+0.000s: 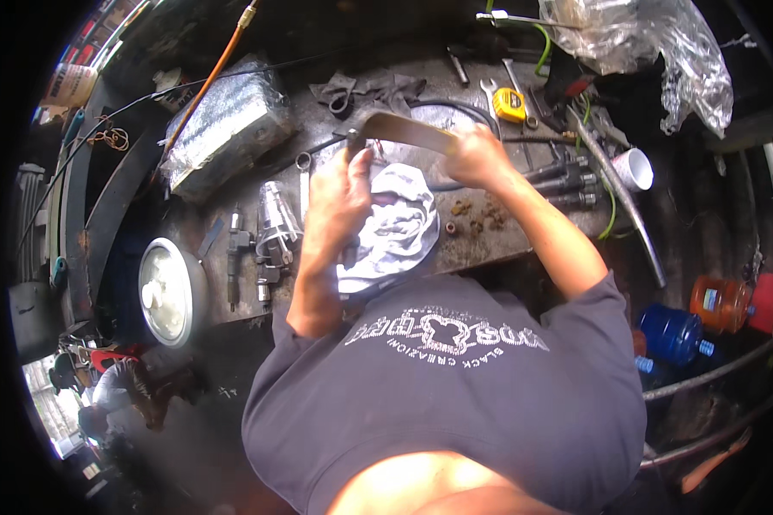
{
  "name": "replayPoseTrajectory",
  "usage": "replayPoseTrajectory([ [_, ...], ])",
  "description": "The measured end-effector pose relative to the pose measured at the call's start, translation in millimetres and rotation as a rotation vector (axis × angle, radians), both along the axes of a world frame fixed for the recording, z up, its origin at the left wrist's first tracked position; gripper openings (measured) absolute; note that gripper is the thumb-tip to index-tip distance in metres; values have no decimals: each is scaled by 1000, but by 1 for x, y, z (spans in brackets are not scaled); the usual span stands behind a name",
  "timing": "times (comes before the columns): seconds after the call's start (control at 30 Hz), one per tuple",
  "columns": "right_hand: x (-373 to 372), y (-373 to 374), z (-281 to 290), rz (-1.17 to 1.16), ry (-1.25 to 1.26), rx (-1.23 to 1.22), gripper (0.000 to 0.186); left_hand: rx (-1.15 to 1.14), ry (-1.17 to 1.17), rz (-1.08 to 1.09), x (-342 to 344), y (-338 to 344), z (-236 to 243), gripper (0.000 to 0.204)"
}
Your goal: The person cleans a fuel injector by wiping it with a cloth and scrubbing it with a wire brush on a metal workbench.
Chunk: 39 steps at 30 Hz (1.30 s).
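Note:
Both my hands hold a flat, slightly curved metal strip (404,130) above a grimy workbench (489,245). My left hand (343,193) grips the strip's left end, and my right hand (477,154) is closed around its right end. A crumpled white cloth (399,227) lies on the bench right under the hands, near the front edge. Several small rusty nuts (477,215) lie next to the cloth, under my right forearm. My grey T-shirt fills the lower middle of the view.
A foil-wrapped block (223,124), injector-like metal parts (270,232) and a round white-lidded pot (170,292) are on the left. On the right are a yellow tape measure (511,105), wrenches, long bolts (567,180), a white cup (634,168), and blue (672,333) and orange (720,302) bottles.

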State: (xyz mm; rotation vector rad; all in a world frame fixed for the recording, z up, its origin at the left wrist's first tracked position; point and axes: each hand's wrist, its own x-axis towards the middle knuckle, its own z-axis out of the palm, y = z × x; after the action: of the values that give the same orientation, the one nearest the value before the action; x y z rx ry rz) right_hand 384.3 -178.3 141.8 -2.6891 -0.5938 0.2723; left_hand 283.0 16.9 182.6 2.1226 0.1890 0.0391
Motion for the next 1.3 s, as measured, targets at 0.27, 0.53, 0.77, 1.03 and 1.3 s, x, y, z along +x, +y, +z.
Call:
replayPoseTrajectory([
  [0.27, -3, 24, 35, 140, -217, 284, 16, -58, 44, -37, 4, -11, 12, 31],
  [0.53, 7, -2, 12, -43, -135, 182, 19, 223, -31, -23, 4, 7, 7, 31],
  [0.77, -2, -10, -23, -186, 38, 25, 22, -10, -71, -40, 7, 2, -4, 29],
  [1.03, -15, 22, 15, 91, -103, 102, 22, 341, -166, -148, 14, -2, -9, 29],
  [1.3, -3, 7, 3, 15, -259, 172, 18, 357, -135, -56, 13, 0, -15, 32],
])
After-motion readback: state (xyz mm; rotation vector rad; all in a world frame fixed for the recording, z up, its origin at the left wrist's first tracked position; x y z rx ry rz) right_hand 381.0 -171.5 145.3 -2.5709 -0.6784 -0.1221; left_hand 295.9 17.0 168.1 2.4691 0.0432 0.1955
